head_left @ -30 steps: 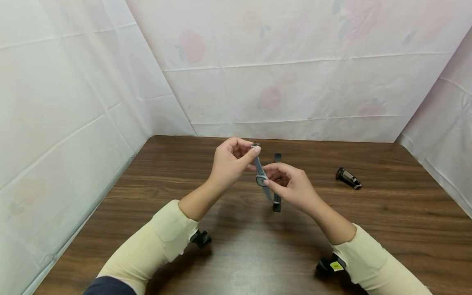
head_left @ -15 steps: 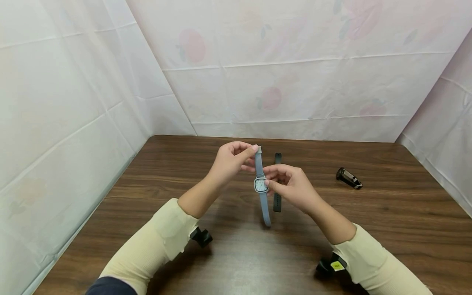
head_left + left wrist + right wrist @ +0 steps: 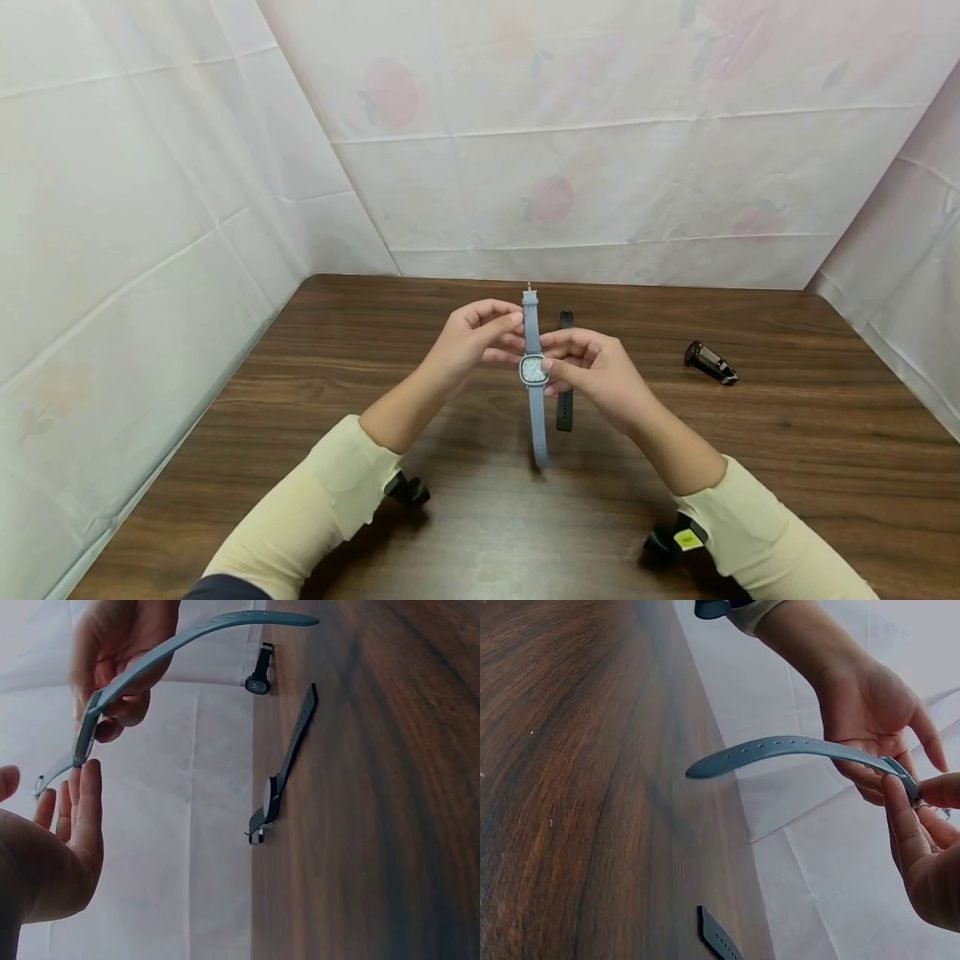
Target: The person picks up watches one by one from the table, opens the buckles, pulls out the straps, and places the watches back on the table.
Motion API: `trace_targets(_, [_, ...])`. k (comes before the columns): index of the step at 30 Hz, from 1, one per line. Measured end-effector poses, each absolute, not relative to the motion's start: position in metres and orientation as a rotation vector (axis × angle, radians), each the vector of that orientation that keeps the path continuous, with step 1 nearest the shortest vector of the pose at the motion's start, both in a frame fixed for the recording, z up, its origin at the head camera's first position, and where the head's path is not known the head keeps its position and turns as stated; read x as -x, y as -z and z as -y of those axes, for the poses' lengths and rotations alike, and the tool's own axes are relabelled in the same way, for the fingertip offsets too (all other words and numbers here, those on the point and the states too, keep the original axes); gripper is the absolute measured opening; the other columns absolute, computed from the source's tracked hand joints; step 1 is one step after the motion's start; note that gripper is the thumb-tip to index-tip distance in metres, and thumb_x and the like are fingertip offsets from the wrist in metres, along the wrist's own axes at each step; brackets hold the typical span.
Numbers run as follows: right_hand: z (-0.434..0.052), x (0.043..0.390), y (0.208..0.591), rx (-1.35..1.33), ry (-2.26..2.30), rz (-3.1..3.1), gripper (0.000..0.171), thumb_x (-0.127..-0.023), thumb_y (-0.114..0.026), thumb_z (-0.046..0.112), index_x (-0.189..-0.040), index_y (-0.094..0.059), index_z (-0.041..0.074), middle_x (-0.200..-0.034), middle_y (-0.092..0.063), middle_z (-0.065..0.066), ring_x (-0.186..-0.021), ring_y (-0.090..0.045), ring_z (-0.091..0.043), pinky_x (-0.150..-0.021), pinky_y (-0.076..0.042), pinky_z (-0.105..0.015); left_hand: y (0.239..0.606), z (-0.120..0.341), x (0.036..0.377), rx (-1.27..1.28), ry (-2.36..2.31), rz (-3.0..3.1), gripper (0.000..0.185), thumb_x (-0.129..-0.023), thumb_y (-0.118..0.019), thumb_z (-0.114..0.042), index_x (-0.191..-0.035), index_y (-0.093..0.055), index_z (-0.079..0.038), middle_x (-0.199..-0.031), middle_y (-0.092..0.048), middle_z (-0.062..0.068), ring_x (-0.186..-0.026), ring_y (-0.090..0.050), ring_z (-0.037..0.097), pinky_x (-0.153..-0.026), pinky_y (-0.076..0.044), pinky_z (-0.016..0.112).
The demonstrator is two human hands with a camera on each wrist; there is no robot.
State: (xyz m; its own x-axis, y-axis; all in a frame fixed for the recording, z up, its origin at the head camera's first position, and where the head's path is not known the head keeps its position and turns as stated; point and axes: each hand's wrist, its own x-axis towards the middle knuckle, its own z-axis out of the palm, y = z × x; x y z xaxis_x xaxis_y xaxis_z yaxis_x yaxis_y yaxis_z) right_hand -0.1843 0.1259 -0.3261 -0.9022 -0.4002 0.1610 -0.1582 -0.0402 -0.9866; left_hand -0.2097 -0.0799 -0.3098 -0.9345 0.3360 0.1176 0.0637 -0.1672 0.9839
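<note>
A blue watch [image 3: 533, 369] with a pale square face hangs upright above the brown table [image 3: 787, 467], between both hands. My right hand [image 3: 592, 371] pinches its case between thumb and fingertip. My left hand [image 3: 472, 342] has its fingertips against the upper strap just above the case. In the left wrist view the left hand [image 3: 52, 855] shows nearly straight fingers with the thumb apart, and the blue strap [image 3: 187, 637] arcs away from the right hand [image 3: 120, 652]. The right wrist view shows the blue strap [image 3: 780, 748] running out over the table from the right hand [image 3: 922, 855].
A black watch [image 3: 564, 408] lies flat on the table just behind the blue one; it is also in the left wrist view [image 3: 289, 765]. A small black object [image 3: 709, 362] lies at the right rear. White sheets [image 3: 600, 167] wall in the table at the back and both sides.
The blue watch has turned face-on and now hangs straight. My left hand has slid from the strap's tip down toward the case, leaving the strap end standing free above.
</note>
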Motion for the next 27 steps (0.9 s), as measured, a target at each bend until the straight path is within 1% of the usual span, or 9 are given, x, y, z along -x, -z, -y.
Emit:
trace_targets(4, [-0.126, 0.186, 0.325, 0.583, 2.101, -2.020, 0.031, -0.094, -0.063, -0.001, -0.122, -0.057, -0.010, -0.099, -0.067, -0.013, -0.082, -0.068, -0.020, -0.071, -0.060, -0.037, 0.315, 0.081, 0.206, -0.485, -2.206, -1.856, 0.027, -0.091, -0.063, -0.002, -0.116, -0.060, 0.005, -0.098, -0.063, 0.008, -0.085, -0.065, 0.019, -0.077, -0.059, 0.042])
trace_targets(8, [-0.126, 0.187, 0.324, 0.570, 2.133, -2.015, 0.032, -0.094, -0.063, -0.001, -0.123, -0.056, -0.011, -0.098, -0.067, -0.011, -0.081, -0.067, -0.019, -0.072, -0.060, -0.036, 0.320, 0.082, 0.204, -0.511, -2.198, -1.775, 0.038, -0.085, -0.064, 0.009, -0.122, -0.056, 0.006, -0.102, -0.061, 0.011, -0.089, -0.064, 0.020, -0.078, -0.059, 0.041])
trace_targets(10, [-0.126, 0.188, 0.325, 0.566, 2.147, -2.015, 0.032, -0.094, -0.063, 0.000, -0.123, -0.056, -0.011, -0.097, -0.067, -0.010, -0.081, -0.067, -0.018, -0.072, -0.060, -0.035, 0.323, 0.083, 0.203, -0.525, -2.182, -1.751, 0.044, -0.083, -0.064, 0.012, -0.126, -0.055, 0.005, -0.106, -0.061, 0.012, -0.091, -0.064, 0.021, -0.079, -0.058, 0.041])
trace_targets(13, [-0.127, 0.190, 0.326, 0.553, 2.165, -2.006, 0.033, -0.094, -0.063, 0.000, -0.124, -0.055, -0.011, -0.097, -0.067, -0.010, -0.081, -0.067, -0.018, -0.073, -0.059, -0.035, 0.326, 0.082, 0.202, -0.542, -2.162, -1.734, 0.051, -0.081, -0.065, 0.015, -0.129, -0.052, 0.004, -0.109, -0.060, 0.013, -0.093, -0.064, 0.021, -0.080, -0.058, 0.043])
trace_targets(17, [-0.126, 0.191, 0.327, 0.534, 2.172, -1.982, 0.035, -0.094, -0.062, 0.000, -0.127, -0.054, -0.010, -0.098, -0.066, -0.010, -0.083, -0.066, -0.018, -0.074, -0.059, -0.034, 0.328, 0.082, 0.202, -0.539, -2.156, -1.721, 0.055, -0.081, -0.065, 0.016, -0.132, -0.050, 0.003, -0.111, -0.059, 0.014, -0.094, -0.063, 0.021, -0.079, -0.058, 0.042])
trace_targets(27, [-0.125, 0.192, 0.329, 0.505, 2.181, -1.912, 0.037, -0.095, -0.060, 0.000, -0.130, -0.052, -0.011, -0.100, -0.063, -0.010, -0.084, -0.065, -0.018, -0.075, -0.059, -0.032, 0.332, 0.081, 0.200, -0.387, -2.231, -1.574, 0.057, -0.081, -0.063, 0.018, -0.134, -0.050, 0.000, -0.114, -0.055, 0.015, -0.090, -0.063, 0.019, -0.077, -0.058, 0.032])
